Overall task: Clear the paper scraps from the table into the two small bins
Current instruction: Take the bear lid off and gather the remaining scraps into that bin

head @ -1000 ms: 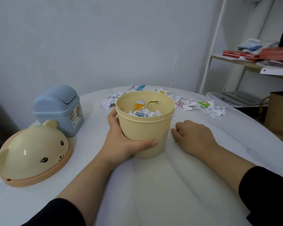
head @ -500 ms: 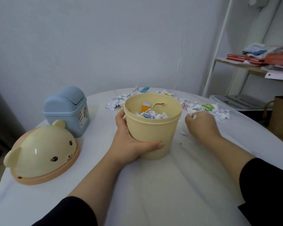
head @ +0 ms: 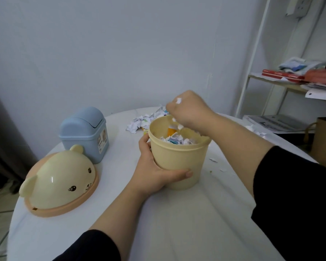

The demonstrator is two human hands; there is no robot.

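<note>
1. Paper scraps point(head: 178, 100) are showing white between the curled fingers point(head: 170, 107) of the right hand point(head: 190, 112), which is hovering over the mouth of the yellow bin point(head: 177, 162); the fingers are bunching round the scraps, and more white bits are hanging just under the hand by the bin's far rim
2. Left hand point(head: 151, 166) is gripping the yellow bin's left wall, its thumb lying across the front and its fingers wrapping round the far side, mostly hidden
3. Lidless and upright, the yellow bin is standing on the white tabletop point(head: 177, 223) and holding crumpled paper point(head: 177, 140) with blue print and an orange piece point(head: 171, 131); the print is reading as too small to make out
4. Loose pile of scraps point(head: 139, 123) is lying on the tabletop just behind the bin, further scraps point(head: 252, 128) are lying beyond the right forearm, and tiny bits point(head: 213, 160) are sitting near the bin's right side
5. Blue bin point(head: 85, 132) with a swing lid is standing to the left, apart from the yellow bin; its side label point(head: 103, 140) is showing print that cannot be read
6. Bear-faced lid point(head: 60, 181) is lying dome up just in front of the blue bin
7. Shelf point(head: 271, 82) at the right is carrying red books point(head: 282, 74) whose lettering is blurring out
</note>
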